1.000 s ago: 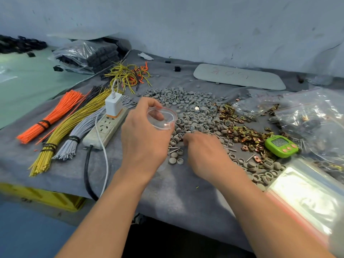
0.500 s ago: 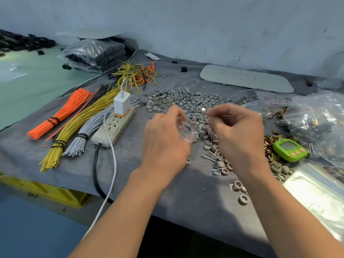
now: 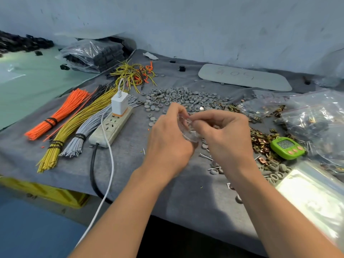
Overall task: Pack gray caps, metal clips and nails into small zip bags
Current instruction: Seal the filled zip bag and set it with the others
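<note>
While my left grip (image 3: 167, 144) curls round the small zip bag (image 3: 188, 134) and my right grip (image 3: 223, 135) pinches its lip, above the desk (image 3: 186, 198) near the gray caps (image 3: 182, 99), best pull the mouth wide and level before feeding pieces in.

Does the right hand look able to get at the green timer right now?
Likely yes: the green timer lies uncovered near the right hand, though that hand is busy at the zip bag.
</note>
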### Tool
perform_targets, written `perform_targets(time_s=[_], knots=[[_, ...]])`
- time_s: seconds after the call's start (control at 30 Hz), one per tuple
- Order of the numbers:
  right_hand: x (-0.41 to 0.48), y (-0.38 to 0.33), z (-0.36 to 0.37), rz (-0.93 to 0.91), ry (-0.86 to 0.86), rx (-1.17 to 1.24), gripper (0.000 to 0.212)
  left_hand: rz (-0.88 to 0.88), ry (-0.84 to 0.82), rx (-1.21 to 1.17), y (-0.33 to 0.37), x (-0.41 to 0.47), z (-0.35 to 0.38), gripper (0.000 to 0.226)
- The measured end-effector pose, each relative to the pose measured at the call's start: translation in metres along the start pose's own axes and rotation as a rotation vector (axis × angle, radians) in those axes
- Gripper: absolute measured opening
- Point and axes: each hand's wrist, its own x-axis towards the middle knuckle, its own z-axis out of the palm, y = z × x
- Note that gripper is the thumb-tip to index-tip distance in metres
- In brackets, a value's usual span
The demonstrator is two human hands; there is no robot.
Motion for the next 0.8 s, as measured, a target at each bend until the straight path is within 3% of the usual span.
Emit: perform_targets(time_s=[0.1, 0.27, 0.33, 0.43, 0.5, 0.63, 0.8], knots=[[0.008, 0.011, -0.01, 0.073, 0.074, -0.151, 0.023, -0.003, 0.087, 0.027, -0.003, 0.003, -0.005, 0.05], [0.001, 0.028, 0.001, 0.206, -0.356, -0.628, 0.033, 0.022, 0.205, 0.063, -0.007, 0.006, -0.011, 0.049], [-0.004, 0.034, 0.012, 0.089, -0.513, -0.868, 0.055, 0.028, 0.208, 0.072, -0.008, 0.006, -0.011, 0.049], [-0.004, 0.039, 0.022, -0.063, -0.556, -1.094, 0.07, 0.029, 0.208, 0.069, -0.009, 0.005, -0.011, 0.047], [-0.002, 0.043, 0.023, -0.07, -0.558, -1.136, 0.065, 0.029, 0.208, 0.064, -0.01, 0.005, -0.011, 0.046], [0.001, 0.044, 0.025, -0.041, -0.457, -1.166, 0.025, 0.013, 0.209, 0.062, -0.012, 0.005, -0.016, 0.044], [0.008, 0.043, 0.017, 0.041, -0.334, -1.132, 0.02, -0.003, 0.199, 0.054, -0.013, 0.005, -0.02, 0.043]])
